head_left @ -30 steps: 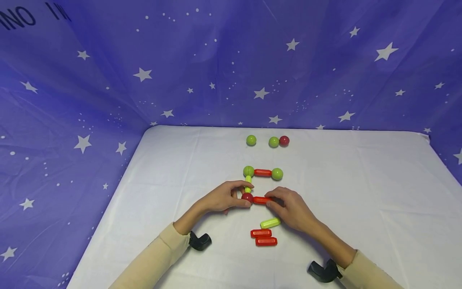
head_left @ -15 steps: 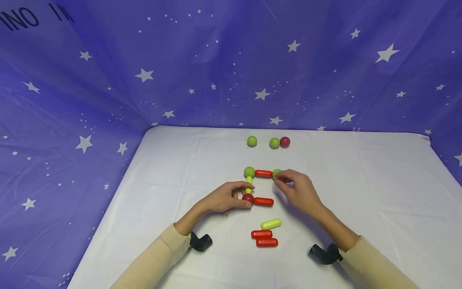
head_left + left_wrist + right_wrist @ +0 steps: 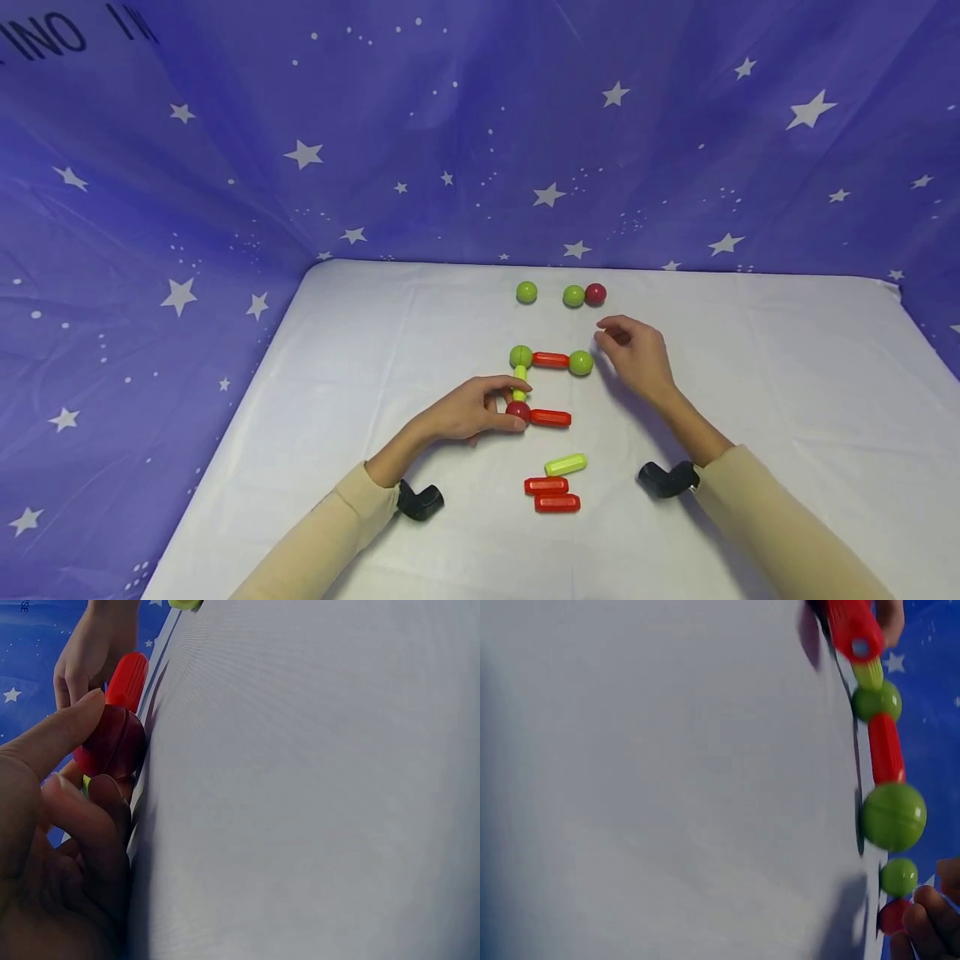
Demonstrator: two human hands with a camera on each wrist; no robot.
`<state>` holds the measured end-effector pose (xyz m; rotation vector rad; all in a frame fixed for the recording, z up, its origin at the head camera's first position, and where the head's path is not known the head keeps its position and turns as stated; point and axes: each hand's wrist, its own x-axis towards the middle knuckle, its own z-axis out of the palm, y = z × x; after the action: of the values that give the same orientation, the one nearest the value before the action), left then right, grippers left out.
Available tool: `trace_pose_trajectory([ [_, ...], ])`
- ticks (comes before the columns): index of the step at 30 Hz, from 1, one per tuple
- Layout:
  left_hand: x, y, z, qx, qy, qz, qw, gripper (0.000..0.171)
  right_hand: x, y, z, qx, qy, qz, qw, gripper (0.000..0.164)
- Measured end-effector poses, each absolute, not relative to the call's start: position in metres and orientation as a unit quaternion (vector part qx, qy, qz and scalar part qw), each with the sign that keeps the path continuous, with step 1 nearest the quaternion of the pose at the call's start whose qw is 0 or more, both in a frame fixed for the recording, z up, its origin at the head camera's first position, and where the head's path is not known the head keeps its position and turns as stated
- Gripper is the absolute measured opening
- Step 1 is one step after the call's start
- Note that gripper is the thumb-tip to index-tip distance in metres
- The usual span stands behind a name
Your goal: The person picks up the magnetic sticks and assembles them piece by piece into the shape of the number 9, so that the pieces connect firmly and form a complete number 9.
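My left hand [image 3: 480, 408] grips the corner of a joined toy frame, thumb on a dark red ball [image 3: 112, 742] and forefinger over a yellow-green rod [image 3: 520, 383]. From that ball a red rod [image 3: 551, 418] points right with a free end. The yellow-green rod runs back to a green ball [image 3: 521, 357]; a second red rod [image 3: 551, 360] links this to another green ball [image 3: 581, 362]. My right hand [image 3: 636, 354], bent-fingered and holding nothing, hovers right of that last ball, short of a loose red ball [image 3: 596, 294].
A loose green ball [image 3: 573, 296] touches the loose red one; another green ball [image 3: 527, 292] lies to their left. Nearer me are a loose yellow-green rod [image 3: 566, 464] and two red rods [image 3: 557, 503]. A white cloth [image 3: 750, 417] covers the table; a starry blue cloth [image 3: 450, 125] hangs behind.
My right hand has let go of the near red rod and moved back and right, past the green ball at the frame's far right. My left hand has stayed on the frame.
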<state>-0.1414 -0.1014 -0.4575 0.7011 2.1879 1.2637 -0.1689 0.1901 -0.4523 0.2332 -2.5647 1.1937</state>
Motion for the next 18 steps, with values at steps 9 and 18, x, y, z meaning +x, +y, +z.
trace_pose_trajectory([
  [9,-0.142,-0.101,-0.459,0.263,0.806,0.466,0.254,0.050,-0.197,0.197,-0.460,0.034,-0.896,0.418,0.144,0.021],
  [18,-0.142,-0.101,-0.457,0.258,0.802,0.470,0.263,0.050,-0.221,0.196,-0.459,0.010,-0.904,0.407,0.134,0.035],
])
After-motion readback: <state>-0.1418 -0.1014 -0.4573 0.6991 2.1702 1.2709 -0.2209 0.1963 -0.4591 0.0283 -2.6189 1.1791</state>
